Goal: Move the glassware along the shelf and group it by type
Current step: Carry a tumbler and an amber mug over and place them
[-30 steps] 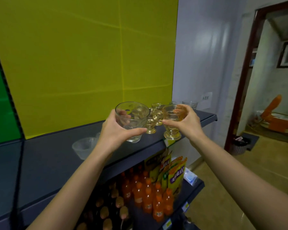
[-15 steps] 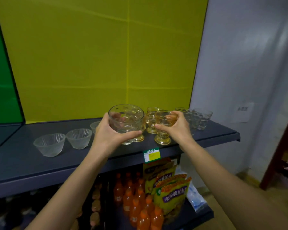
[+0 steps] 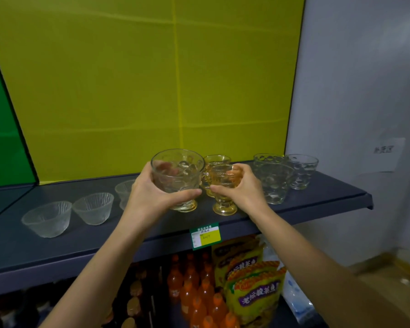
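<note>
My left hand (image 3: 152,195) grips a clear dimpled glass cup (image 3: 177,171), held just above the dark shelf (image 3: 57,235). My right hand (image 3: 244,185) is closed around an amber footed goblet (image 3: 224,185) whose foot rests on or just over the shelf. Behind them stand more amber goblets (image 3: 217,159), partly hidden. Two clear dimpled cups (image 3: 272,178) (image 3: 302,170) stand at the right end. Three frosted ribbed bowls (image 3: 47,218) (image 3: 93,208) (image 3: 124,191) sit in a row on the left; the third is partly hidden by my left hand.
A yellow panel (image 3: 152,91) backs the shelf, with a green one (image 3: 0,138) to the left and a white wall (image 3: 365,91) on the right. A price tag (image 3: 205,235) hangs on the shelf edge. Below are orange drink bottles (image 3: 192,292) and snack bags (image 3: 253,280).
The view has swung left, bringing the frosted bowls and the right-end cups into sight. Both hands still hold their glasses close together over the middle of the shelf.
</note>
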A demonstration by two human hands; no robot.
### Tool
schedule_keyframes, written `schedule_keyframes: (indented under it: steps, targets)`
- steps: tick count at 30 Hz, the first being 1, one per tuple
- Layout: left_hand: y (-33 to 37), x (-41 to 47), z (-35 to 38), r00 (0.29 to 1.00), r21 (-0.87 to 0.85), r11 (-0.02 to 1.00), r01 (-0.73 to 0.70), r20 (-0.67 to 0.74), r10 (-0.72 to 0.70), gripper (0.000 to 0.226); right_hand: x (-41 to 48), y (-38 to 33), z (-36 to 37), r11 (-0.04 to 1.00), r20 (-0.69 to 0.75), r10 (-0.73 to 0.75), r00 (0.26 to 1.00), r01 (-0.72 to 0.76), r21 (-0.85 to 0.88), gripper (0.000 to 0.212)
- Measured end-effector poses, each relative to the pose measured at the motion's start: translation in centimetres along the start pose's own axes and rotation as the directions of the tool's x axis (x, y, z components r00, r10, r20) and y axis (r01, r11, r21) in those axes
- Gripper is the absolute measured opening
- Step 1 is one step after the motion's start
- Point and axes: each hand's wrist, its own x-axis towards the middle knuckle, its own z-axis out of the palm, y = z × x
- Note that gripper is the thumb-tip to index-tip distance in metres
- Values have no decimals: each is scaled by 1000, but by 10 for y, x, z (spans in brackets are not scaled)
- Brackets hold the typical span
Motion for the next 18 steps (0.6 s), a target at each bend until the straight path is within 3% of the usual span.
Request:
schedule_keyframes:
  steps: [7,11,18]
  targets:
    - [2,12,27,998,-20,999,-26,55,27,86,-7,1,-18,985,95,-158,983,164,-60,99]
    - [15,14,54,991,-45,998,-39,130,45,87,-26,9,-62,953,118,-291,949,298,-46,71]
    - [28,10,107,972,-88,995,-53,225,72,76,-27,32,-121,940,69,-339,938,335,66,43]
